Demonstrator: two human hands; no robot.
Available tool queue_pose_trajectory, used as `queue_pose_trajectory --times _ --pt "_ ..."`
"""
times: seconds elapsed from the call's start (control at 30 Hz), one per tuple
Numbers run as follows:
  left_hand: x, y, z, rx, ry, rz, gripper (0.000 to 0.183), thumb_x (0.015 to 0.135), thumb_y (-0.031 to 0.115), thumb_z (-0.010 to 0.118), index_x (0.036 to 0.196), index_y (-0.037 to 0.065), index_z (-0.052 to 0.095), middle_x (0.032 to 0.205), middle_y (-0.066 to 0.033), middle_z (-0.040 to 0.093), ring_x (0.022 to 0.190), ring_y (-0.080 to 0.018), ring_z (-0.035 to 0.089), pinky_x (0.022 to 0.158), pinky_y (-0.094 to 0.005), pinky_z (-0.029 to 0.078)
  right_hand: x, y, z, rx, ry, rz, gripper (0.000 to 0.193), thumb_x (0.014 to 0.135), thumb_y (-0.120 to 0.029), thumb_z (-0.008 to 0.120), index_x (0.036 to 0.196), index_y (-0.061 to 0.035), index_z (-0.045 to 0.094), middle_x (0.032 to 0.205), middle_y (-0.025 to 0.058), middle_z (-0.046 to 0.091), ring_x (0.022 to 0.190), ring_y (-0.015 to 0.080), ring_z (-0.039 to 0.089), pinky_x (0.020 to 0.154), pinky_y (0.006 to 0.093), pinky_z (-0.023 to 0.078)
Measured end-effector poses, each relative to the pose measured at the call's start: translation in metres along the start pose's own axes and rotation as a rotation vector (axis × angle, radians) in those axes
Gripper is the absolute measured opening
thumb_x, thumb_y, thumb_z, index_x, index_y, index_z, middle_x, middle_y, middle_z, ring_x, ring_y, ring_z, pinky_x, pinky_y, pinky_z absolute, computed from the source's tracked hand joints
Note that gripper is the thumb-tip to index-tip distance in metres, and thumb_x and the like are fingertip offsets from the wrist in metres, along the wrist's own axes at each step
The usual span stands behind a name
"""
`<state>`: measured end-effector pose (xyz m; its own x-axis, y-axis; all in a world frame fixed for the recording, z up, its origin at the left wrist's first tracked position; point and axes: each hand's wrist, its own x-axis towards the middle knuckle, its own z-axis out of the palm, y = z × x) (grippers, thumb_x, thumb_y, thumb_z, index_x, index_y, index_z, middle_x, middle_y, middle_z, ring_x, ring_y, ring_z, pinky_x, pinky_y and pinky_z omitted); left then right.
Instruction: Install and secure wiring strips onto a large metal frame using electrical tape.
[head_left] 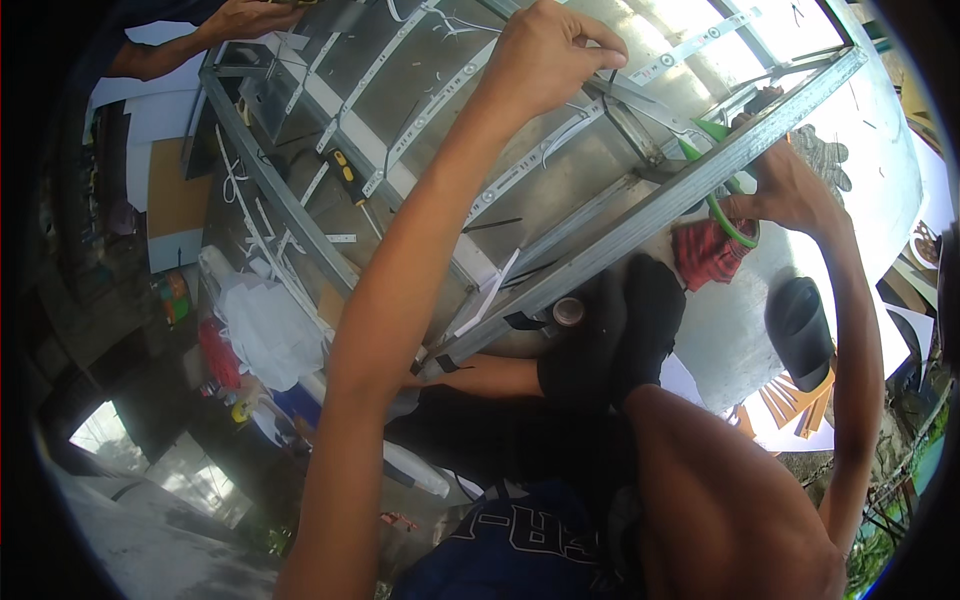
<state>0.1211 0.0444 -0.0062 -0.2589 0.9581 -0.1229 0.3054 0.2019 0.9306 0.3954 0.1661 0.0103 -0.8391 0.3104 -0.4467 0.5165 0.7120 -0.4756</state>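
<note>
My right hand (pixel 785 185) grips green-handled scissors (pixel 742 228) beside the metal frame (pixel 640 215). The blades point left beneath the frame's long bar, toward my left fingertips. My left hand (pixel 545 60) is closed in a pinch above an LED strip (pixel 560 142) fixed across the frame. A short, thin black end, apparently a cable tie (pixel 612 78), shows just under those fingertips; the rest of it is hidden. Whether the blades touch it I cannot tell. Thin white wires run alongside the strips.
A yellow-and-black screwdriver (pixel 345 172) lies inside the frame. Right of it are a patterned glove (pixel 822 158), a red-black checked cloth (pixel 708 250) and a black slipper (pixel 800 325). White plastic (pixel 265 325) lies at left. Another person's hand (pixel 250 18) is at the far left.
</note>
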Motion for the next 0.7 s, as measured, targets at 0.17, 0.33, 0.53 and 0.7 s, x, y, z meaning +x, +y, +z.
queue_pose_trajectory --times 0.17,0.33,0.53,0.7 --pt "0.002 -0.001 0.003 0.01 0.033 0.003 0.012 0.086 0.005 0.072 0.094 -0.004 0.076 0.08 -0.0076 0.074 0.072 -0.0101 0.066 0.067 -0.0238 0.051 -0.003 0.006 0.0 0.038 -0.012 0.05 0.069 0.07 -0.034 0.086 0.128 -0.0061 0.061 0.131 0.0189 0.055 0.123 0.0396 0.05 0.11 0.0473 0.039" --pt "0.003 -0.003 -0.026 -0.07 0.125 0.104 0.014 0.093 0.012 0.068 0.091 -0.001 0.069 0.069 0.0 0.064 0.058 -0.0059 0.053 0.055 -0.0213 0.042 -0.002 0.005 0.009 0.051 -0.055 0.064 0.078 0.072 -0.032 0.084 0.137 -0.0042 0.052 0.134 0.0215 0.053 0.126 0.0385 0.05 0.111 0.047 0.039" --pt "-0.039 0.029 -0.05 -0.833 -0.02 -0.151 0.015 0.102 0.023 0.054 0.093 0.01 0.051 0.074 0.0026 0.056 0.053 -0.0084 0.044 0.05 -0.0214 0.036 -0.064 0.073 0.057 0.153 0.445 -0.053 0.088 0.063 -0.022 0.084 0.136 0.0051 0.044 0.12 0.018 0.059 0.113 0.0301 0.057 0.099 0.0426 0.044" --pt "-0.128 0.041 -0.076 -0.355 -0.053 -0.292 0.014 0.094 0.018 0.055 0.1 0.006 0.061 0.082 0.0022 0.048 0.063 -0.0057 0.042 0.055 -0.0217 0.032 -0.104 -0.009 0.08 0.793 0.201 0.5 0.123 0.061 -0.032 0.083 0.156 0.0035 0.014 0.16 0.0254 0.023 0.15 0.0353 0.023 0.12 0.0449 0.023"
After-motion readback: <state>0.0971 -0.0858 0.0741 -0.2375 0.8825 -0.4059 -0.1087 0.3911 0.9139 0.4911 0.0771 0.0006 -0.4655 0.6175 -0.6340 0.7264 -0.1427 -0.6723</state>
